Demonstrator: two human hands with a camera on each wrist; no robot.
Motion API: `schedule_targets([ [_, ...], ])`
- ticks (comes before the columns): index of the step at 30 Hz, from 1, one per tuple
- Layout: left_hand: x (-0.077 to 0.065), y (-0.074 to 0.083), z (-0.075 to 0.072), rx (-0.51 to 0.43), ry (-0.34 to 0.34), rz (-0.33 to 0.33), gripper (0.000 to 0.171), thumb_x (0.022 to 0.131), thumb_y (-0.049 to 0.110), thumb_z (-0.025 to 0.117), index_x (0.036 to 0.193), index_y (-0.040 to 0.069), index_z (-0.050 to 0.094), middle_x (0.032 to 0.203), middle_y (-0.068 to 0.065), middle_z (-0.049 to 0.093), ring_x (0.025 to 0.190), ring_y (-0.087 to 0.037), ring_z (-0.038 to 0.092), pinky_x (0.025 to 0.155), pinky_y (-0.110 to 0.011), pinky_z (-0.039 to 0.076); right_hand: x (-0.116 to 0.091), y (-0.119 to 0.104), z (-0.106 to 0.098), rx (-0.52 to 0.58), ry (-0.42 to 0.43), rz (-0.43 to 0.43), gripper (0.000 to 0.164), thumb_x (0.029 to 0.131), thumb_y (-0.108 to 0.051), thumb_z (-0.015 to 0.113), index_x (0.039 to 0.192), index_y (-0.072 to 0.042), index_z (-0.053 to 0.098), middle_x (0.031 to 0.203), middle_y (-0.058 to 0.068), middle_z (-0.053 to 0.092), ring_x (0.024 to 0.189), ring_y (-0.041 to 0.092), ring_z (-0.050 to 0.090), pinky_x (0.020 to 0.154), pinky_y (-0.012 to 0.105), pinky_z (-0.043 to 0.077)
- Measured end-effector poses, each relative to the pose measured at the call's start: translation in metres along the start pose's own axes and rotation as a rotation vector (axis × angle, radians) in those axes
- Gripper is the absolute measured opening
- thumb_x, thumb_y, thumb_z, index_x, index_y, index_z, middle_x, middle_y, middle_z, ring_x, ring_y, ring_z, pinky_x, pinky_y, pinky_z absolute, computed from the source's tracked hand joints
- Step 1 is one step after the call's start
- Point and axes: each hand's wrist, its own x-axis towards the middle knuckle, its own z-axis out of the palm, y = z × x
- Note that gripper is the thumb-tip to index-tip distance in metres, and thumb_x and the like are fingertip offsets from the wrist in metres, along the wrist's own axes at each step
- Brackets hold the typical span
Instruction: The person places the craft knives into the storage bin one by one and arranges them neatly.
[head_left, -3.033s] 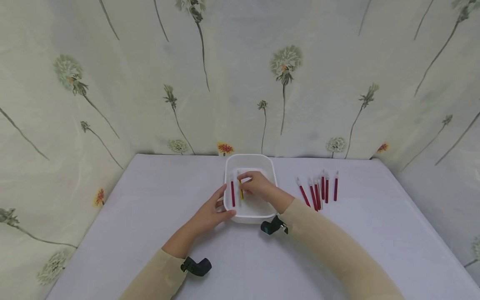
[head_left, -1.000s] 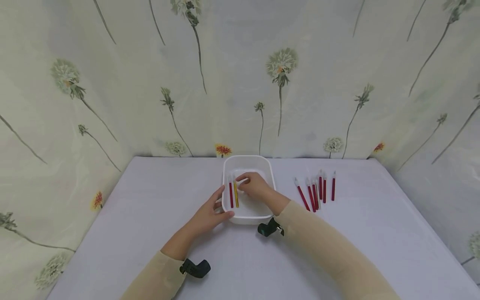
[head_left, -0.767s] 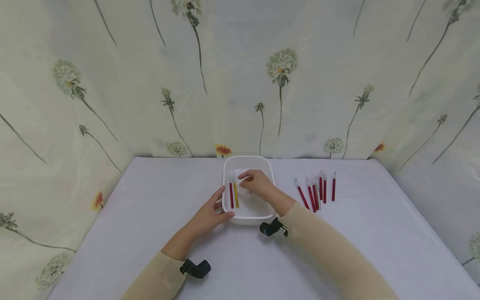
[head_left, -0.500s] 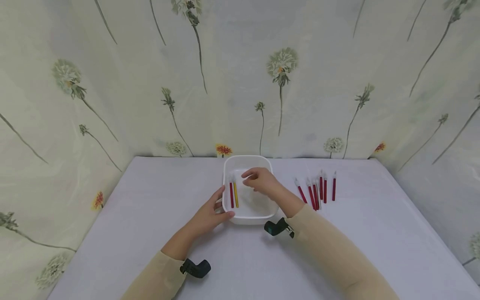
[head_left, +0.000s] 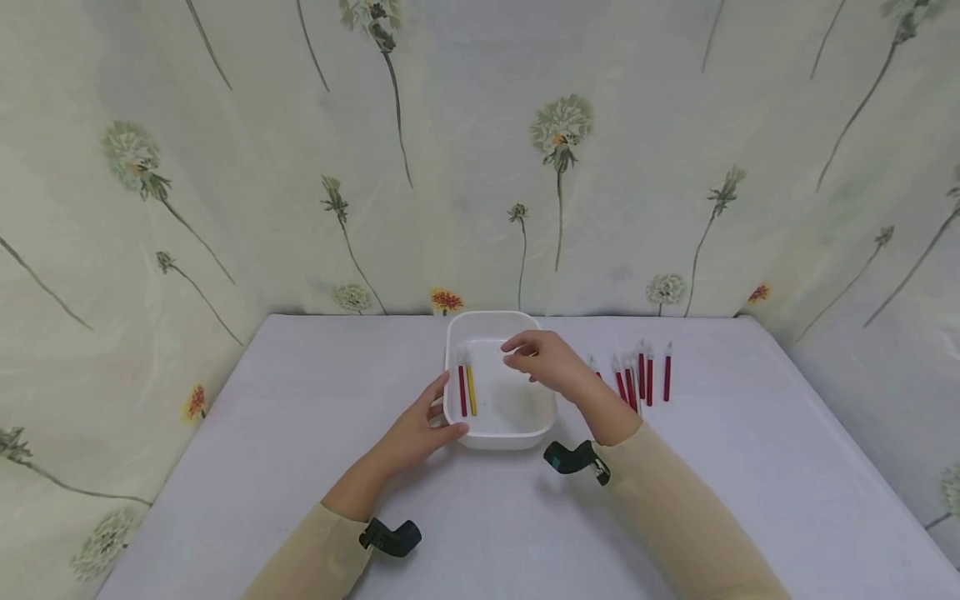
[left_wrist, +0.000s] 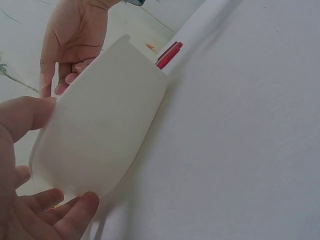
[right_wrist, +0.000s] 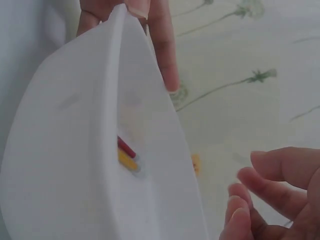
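Presently | red pens near white tray | right forearm overlapping some

smooth white plastic tub: was held at far end by left hand | slim red pen, slim yellow pen: lay side by side inside tub, partly hidden | right hand: hung near tub, fingers loosely bent | pale flower-printed sheet: spread behind tub

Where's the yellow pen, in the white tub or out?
In. The yellow pen lies inside the white tub, beside a red pen; the head and right wrist views both show it.
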Motion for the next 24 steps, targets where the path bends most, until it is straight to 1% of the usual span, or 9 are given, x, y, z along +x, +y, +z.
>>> schedule_targets([
  [4,0.000,0.001,0.000,0.006,0.010,-0.007,0.093,0.088,0.035,0.078,0.161,0.026,0.021,0.163,-0.007,0.029,0.140,-0.032,0.044,0.104,-0.052,0.046,-0.005,0.004,-0.003,0.011,0.005,0.003,0.034,0.098,-0.024,0.065,0.128,-0.008,0.065,0.111,0.010,0.067,0.103,0.036,0.060,0.082,0.037,0.058],
  [7,0.000,0.001,0.000,0.014,0.013,-0.007,0.095,0.087,0.038,0.079,0.161,0.026,0.021,0.163,-0.007,0.029,0.140,-0.032,0.043,0.104,-0.051,0.047,-0.010,0.007,-0.008,0.027,0.020,0.010,0.034,0.098,-0.024,0.065,0.128,-0.008,0.065,0.113,0.010,0.066,0.104,0.036,0.060,0.083,0.038,0.057],
  [11,0.000,0.000,0.000,0.013,0.011,0.002,0.097,0.086,0.041,0.079,0.161,0.025,0.020,0.163,-0.007,0.029,0.141,-0.033,0.043,0.103,-0.051,0.048,-0.019,0.012,-0.016,0.041,0.054,0.015,0.034,0.098,-0.025,0.065,0.127,-0.007,0.066,0.114,0.009,0.066,0.102,0.030,0.060,0.084,0.038,0.057],
  [13,0.000,-0.001,0.001,0.011,0.010,0.006,0.097,0.086,0.041,0.079,0.161,0.025,0.020,0.163,-0.007,0.029,0.141,-0.033,0.043,0.103,-0.050,0.048,-0.023,0.016,-0.021,0.048,0.067,0.015,0.033,0.098,-0.025,0.065,0.126,-0.007,0.066,0.115,0.010,0.067,0.101,0.028,0.059,0.085,0.040,0.056],
  [16,0.001,-0.002,0.001,0.015,0.013,0.009,0.097,0.086,0.041,0.079,0.161,0.025,0.020,0.163,-0.008,0.029,0.140,-0.033,0.043,0.102,-0.050,0.048,-0.029,0.020,-0.028,0.058,0.090,0.021,0.033,0.098,-0.025,0.065,0.126,-0.007,0.066,0.115,0.010,0.066,0.102,0.030,0.060,0.086,0.043,0.056],
  [24,0.001,-0.001,0.000,0.023,0.021,0.010,0.096,0.086,0.040,0.079,0.161,0.025,0.021,0.162,-0.009,0.030,0.140,-0.033,0.044,0.103,-0.050,0.048,-0.046,0.035,-0.046,0.052,0.149,0.016,0.035,0.099,-0.029,0.064,0.128,-0.009,0.065,0.123,0.013,0.065,0.106,0.028,0.060,0.085,0.039,0.057],
])
